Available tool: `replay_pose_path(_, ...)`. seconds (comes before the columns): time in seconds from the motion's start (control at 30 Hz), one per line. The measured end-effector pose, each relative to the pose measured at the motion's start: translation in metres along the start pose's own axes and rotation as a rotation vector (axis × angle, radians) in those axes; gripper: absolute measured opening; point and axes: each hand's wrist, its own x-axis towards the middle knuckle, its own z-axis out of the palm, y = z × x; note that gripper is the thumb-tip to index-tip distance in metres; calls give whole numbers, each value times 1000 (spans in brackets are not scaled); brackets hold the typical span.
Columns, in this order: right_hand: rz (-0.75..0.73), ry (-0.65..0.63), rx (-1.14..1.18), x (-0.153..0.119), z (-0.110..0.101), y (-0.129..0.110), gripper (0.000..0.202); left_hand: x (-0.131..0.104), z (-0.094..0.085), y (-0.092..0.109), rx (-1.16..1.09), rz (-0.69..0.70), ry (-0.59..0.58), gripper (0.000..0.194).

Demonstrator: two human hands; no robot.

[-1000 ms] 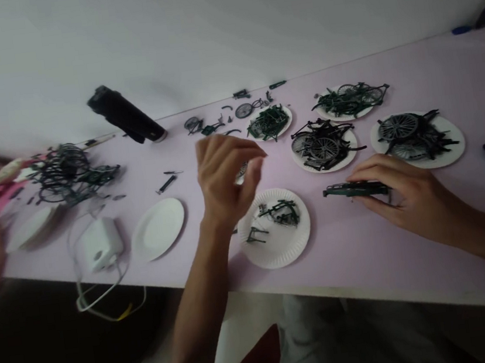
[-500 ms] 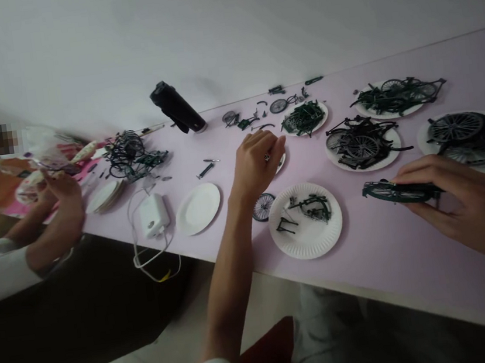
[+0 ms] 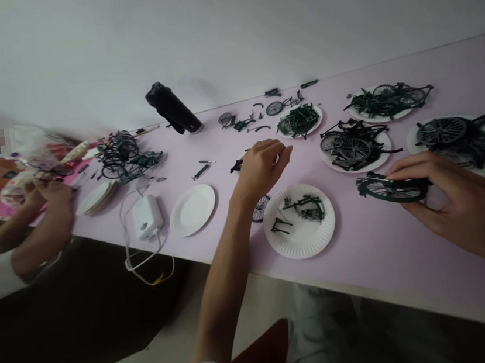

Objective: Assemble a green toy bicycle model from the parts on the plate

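Observation:
My right hand (image 3: 460,196) pinches a dark green model bicycle part (image 3: 387,187) with a spoked wheel, held above the table between thumb and fingers. My left hand (image 3: 264,164) is over the table's middle, its fingers bent and pointing down. Whether anything is between those fingers is hidden. Small dark parts (image 3: 237,165) show beside this hand. Below it, a spoked wheel (image 3: 260,208) is partly covered by my forearm. A ribbed paper plate (image 3: 276,242) in front of me bears a green bicycle frame piece (image 3: 311,208) and a black forked piece (image 3: 280,224).
Further plates hold green parts (image 3: 299,120), black wheels and frames (image 3: 355,147), and more pieces (image 3: 444,133). Leftward are a bare plate (image 3: 193,210), a white power adapter (image 3: 147,217) with cable, a black flask (image 3: 173,107) and assembled model bicycles (image 3: 122,155). A co-worker's hands (image 3: 47,193) are far left.
My left hand has shifted and turned slightly, with its fingers opening a little from a tighter curl. My right hand has tilted the bicycle part so more of its wheel shows.

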Motion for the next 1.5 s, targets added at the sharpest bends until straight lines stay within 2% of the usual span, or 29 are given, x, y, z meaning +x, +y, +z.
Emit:
replay_pose_path(0.23, 12, -30, 14, -2, 1, 2, 38, 1, 1, 1, 17, 19, -59, 39)
replay_pose_path(0.47, 7, -59, 19, -2, 1, 1, 40, -2, -9, -13, 46, -99, 67, 41)
replay_pose_path(0.63, 13, -76, 26, -1, 1, -2, 42, -2, -5, -9, 23, -70, -1, 39)
replay_pose_path(0.77, -19, -98, 4, -1, 1, -1, 40, -2, -4, -8, 16, -79, -1, 39)
replay_pose_path(0.97, -16, -190, -11, -6, 6, 5, 34, -2, -1, -6, 10, -65, -7, 38)
replay_pose_path(1.17, -7, -260, -63, -9, 10, 6, 39, -1, -1, 0, 21, -66, -50, 37)
replay_pose_path(1.33, 16, -365, -118, -8, 0, 13, 47, -1, -2, 0, 17, -67, -51, 36)
replay_pose_path(1.5, -26, -443, -179, -8, -14, 25, 43, -2, -2, -2, 24, -64, -50, 35)
